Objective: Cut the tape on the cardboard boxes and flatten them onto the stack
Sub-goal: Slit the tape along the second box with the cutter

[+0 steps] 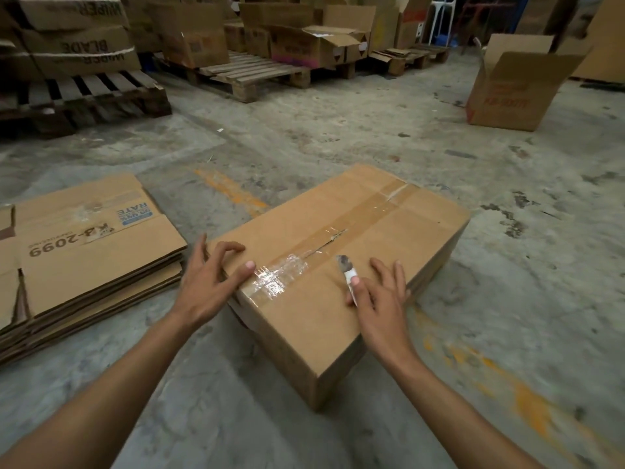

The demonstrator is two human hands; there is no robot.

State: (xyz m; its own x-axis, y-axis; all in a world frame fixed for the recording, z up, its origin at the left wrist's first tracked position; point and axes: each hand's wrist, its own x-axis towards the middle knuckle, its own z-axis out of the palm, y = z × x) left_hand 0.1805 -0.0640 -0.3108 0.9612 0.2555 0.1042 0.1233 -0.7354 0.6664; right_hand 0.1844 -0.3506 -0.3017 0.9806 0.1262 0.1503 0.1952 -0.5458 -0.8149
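At the far left a stack of flattened boxes [84,252] lies on the concrete floor [507,265], printed side up, well apart from both hands; just right of it the left hand [211,272] rests on the near left corner of the sealed box [338,275], its grip open, fingers spread and lightly bent, the thumb tip touching the crumpled near end of the tape [324,242]; the tape runs along the middle seam of the box's top, away from the camera and to the right, and shows a short split partway along; the right hand [378,299] lies on the box top just right of the tape, its grip pinching a small cutter [348,272] between thumb and forefinger while the other fingers stretch flat on the cardboard; the blade points up and left toward the tape, tip close beside it; whether it touches cannot be told; farther right an open box [507,86] stands upright on the floor; wooden pallets [243,76] loaded with cartons line the back.
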